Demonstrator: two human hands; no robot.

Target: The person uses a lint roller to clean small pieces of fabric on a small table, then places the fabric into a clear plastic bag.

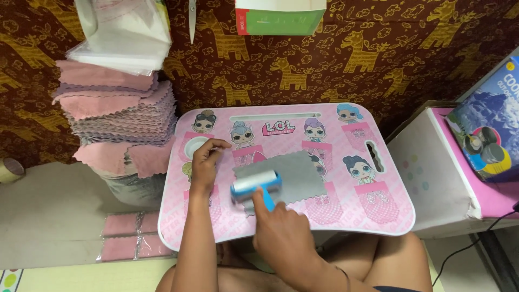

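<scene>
- Right hand (pixel 281 230) is closed round the blue handle of a lint roller (pixel 256 187), the roller head lying across the near left corner of a grey cloth (pixel 284 176)
- The grey cloth lies flat, spread in the middle of the pink worktop (pixel 389 216), scalloped edges showing; the roller covers only that one corner, and the rest of the cloth shows no sign either way of having been rolled
- Left hand (pixel 204 162) is pressed down on the worktop just beside the cloth's left edge, fingers (pixel 219 145) loosely curled and holding nothing
- Judging by the piles: a tall stack of pink and lilac cloths (pixel 121 111) stands to the left of the worktop, apparently waiting their turn, so plenty looks left to do
- Two flat clear packets with pink cloths (pixel 132 235) lie on the floor below the stack, which reads as finished work, though only a small share
- A bundle of clear plastic bags (pixel 121 32) sits on top of the stack
- The worktop is a small lap tray printed with cartoon dolls, resting over the person's crossed legs
- Behind it hangs a brown fabric with yellow giraffes (pixel 378 48); a white and green box (pixel 281 16) sits at the top edge, and to the right a white box (pixel 432 178) with a pink top carries a blue carton (pixel 489 130)
</scene>
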